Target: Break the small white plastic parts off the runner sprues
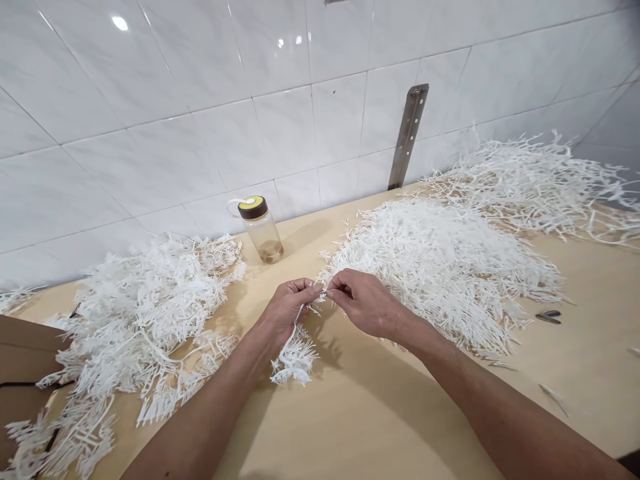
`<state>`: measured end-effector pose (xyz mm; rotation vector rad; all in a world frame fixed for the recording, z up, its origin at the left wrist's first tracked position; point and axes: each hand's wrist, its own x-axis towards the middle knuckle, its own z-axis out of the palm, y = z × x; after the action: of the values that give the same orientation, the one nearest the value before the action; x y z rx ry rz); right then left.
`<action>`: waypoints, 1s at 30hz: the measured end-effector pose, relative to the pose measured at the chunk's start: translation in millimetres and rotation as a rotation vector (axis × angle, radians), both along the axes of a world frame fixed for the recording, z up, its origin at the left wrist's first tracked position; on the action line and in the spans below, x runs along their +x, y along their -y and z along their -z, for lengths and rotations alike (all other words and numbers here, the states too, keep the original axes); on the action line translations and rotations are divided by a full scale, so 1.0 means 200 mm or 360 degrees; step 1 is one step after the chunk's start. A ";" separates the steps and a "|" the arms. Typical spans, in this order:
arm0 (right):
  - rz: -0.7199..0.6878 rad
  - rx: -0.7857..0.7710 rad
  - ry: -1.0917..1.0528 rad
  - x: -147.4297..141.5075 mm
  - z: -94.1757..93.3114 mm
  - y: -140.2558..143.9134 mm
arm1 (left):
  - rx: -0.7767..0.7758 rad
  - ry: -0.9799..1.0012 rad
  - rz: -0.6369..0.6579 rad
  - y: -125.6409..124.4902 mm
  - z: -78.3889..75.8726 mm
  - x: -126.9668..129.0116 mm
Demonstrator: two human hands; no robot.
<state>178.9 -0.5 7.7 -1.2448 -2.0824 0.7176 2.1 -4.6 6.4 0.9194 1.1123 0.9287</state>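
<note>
My left hand (293,305) is closed on a white branched strand (296,360) with thin, twig-like tips, which looks like plastic. Part of the strand hangs below the fingers, over the wooden table. Close beside it, my right hand (363,301) has thumb and forefinger pinched at the strand's tips; what lies between those fingertips is too small to make out. Just behind the right hand spreads a big heap of small thin white pieces (440,260). To the left of my left hand lies a pile of white branched strands (135,313).
A clear bottle (263,230) with a dark and yellow lid stands near the tiled wall (280,133). A metal bracket (409,137) rises at the back. More stringy white strands (530,177) lie far right, and a small dark object (549,317) nearer. A cardboard box (25,367) is at left.
</note>
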 end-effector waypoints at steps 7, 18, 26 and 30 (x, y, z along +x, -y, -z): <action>-0.0262 -0.0103 -0.0032 -0.02 -0.04 0.06 | 0.0226 -0.0084 -0.0372 -0.03 0.04 -0.02; 0.0684 0.0221 -0.0101 0.11 -0.03 -0.05 | 0.0183 0.0078 -0.0132 -0.03 0.04 -0.01; 0.0121 -0.0621 -0.0591 0.00 -0.03 0.02 | 0.0191 0.0109 -0.0115 -0.01 0.04 0.02; 0.0017 -0.0725 -0.0744 -0.04 0.01 0.02 | 0.0274 0.0088 -0.0137 -0.01 0.05 0.02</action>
<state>171.9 -4.3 5.8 -1.1688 -1.5746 1.3855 6.8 -3.0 -3.9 0.9854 1.0432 1.1281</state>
